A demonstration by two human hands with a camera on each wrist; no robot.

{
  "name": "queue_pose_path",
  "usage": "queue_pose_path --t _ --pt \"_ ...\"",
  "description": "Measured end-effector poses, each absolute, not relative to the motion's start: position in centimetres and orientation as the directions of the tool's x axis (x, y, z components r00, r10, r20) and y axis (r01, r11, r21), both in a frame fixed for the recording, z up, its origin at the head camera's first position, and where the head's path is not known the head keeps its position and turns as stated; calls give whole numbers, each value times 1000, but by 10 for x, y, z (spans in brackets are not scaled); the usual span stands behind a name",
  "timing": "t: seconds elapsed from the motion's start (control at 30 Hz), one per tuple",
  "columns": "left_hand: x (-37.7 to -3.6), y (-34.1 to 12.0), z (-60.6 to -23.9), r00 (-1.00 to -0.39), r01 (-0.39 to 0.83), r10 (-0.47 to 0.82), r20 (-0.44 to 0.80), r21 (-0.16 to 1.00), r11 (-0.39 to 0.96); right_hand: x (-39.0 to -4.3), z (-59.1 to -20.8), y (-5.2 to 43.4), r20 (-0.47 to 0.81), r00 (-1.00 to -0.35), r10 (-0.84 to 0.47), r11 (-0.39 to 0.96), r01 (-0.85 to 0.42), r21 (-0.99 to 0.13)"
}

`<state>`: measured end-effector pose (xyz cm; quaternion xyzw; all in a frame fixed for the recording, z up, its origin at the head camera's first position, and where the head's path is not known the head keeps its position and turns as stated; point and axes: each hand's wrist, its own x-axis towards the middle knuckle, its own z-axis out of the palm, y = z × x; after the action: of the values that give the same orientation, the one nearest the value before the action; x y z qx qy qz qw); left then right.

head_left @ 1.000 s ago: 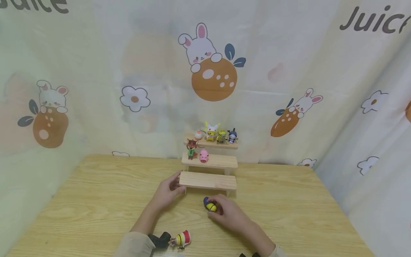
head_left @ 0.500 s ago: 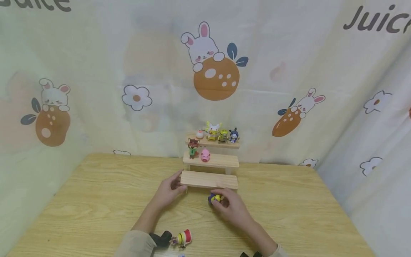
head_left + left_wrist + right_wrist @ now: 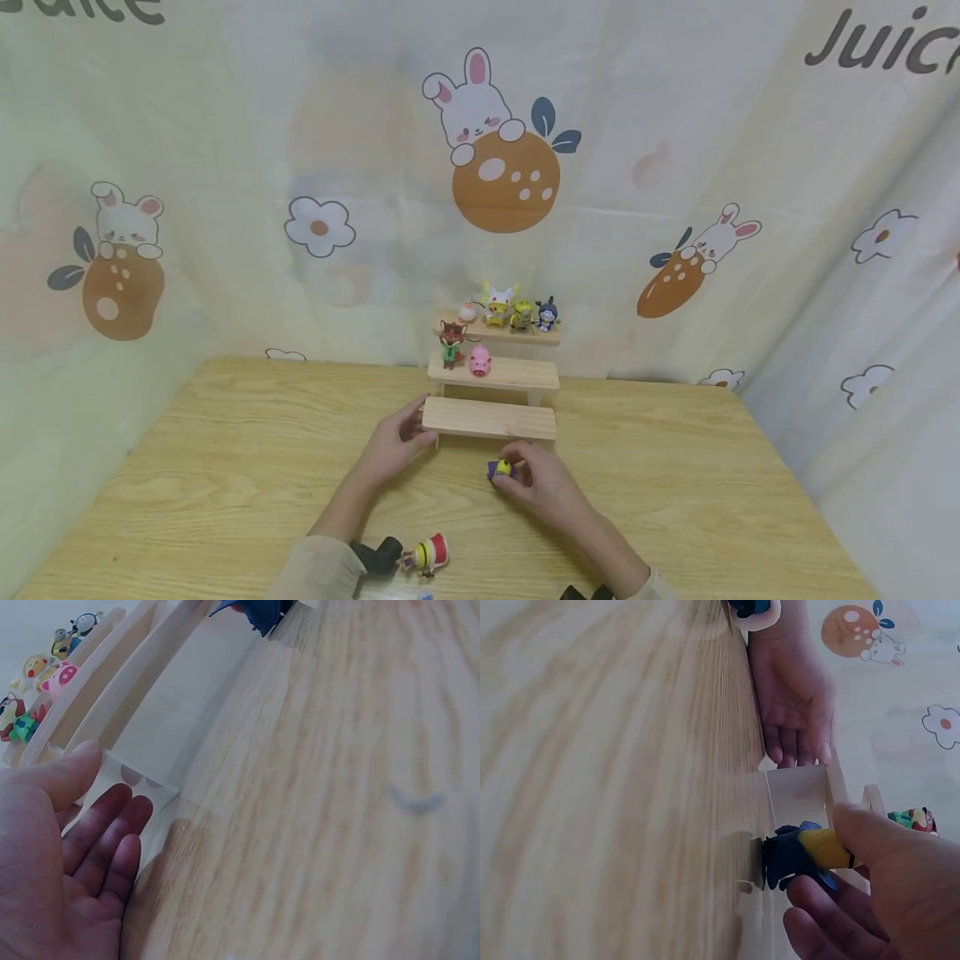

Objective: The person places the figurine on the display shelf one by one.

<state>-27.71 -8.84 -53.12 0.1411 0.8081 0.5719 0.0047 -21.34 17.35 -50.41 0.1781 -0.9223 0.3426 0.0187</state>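
The right hand pinches a small blue and yellow figure between thumb and fingers, its blue end touching the table. Just beyond it stands the pale wooden end of a shelf. The left hand rests fingers-straight against that shelf end. Printed cloth with a rabbit and flowers hangs behind.

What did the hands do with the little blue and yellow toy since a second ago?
The right hand kept its grip on the blue and yellow toy and carried it a little away from the person, closer to the lowest wooden step. The left hand stayed at that step's left end. The toys on the upper steps and the red and yellow figure near the table edge did not move.
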Motion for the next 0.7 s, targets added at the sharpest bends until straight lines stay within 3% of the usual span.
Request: queue_pose_path --t 0.3,0.7 --pt "-277 -88 -532 -962 215 231 144 923 318 -212 -502 172 259 -932 -254 753 -359 -552" --pt "-277 -87 -533 -966 204 220 139 928 311 -214 -499 172 270 -947 -174 728 -308 -613"
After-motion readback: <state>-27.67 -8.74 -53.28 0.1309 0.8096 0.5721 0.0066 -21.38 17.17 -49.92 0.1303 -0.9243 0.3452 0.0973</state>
